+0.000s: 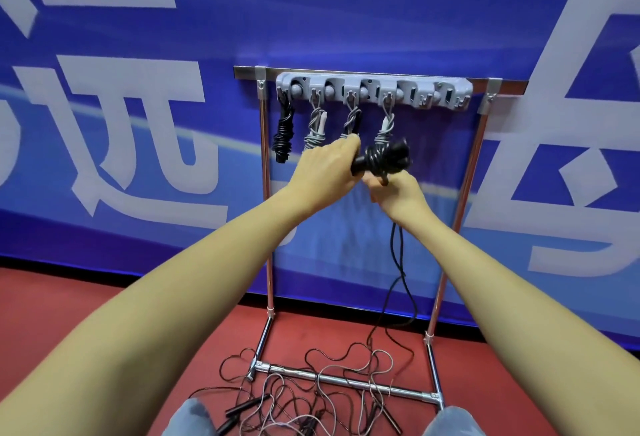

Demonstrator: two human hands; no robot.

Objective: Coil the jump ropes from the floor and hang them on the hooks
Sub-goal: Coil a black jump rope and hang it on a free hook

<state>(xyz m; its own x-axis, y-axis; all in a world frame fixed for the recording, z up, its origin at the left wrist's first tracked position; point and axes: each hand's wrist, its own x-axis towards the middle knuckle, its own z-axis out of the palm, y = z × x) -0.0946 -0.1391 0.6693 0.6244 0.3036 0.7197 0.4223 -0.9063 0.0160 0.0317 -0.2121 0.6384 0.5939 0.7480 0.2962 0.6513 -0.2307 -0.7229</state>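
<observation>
Both hands are raised in front of a chrome tube stand (266, 227) that carries a grey plastic hook rail (374, 94). The left hand (329, 168) clenches around the black handles of a black jump rope (382, 158), which stick out to the right of its fist with several turns of cord wound around them. The right hand (391, 193) sits just below that bundle, fingers curled on the cord; the loose tail (398, 262) hangs down from it to the red floor (104, 314). Four coiled ropes already hang from the rail: one black coil (284, 134) and three grey coils (315, 130). More tangled ropes (311, 394) lie on the floor around the stand's base.
</observation>
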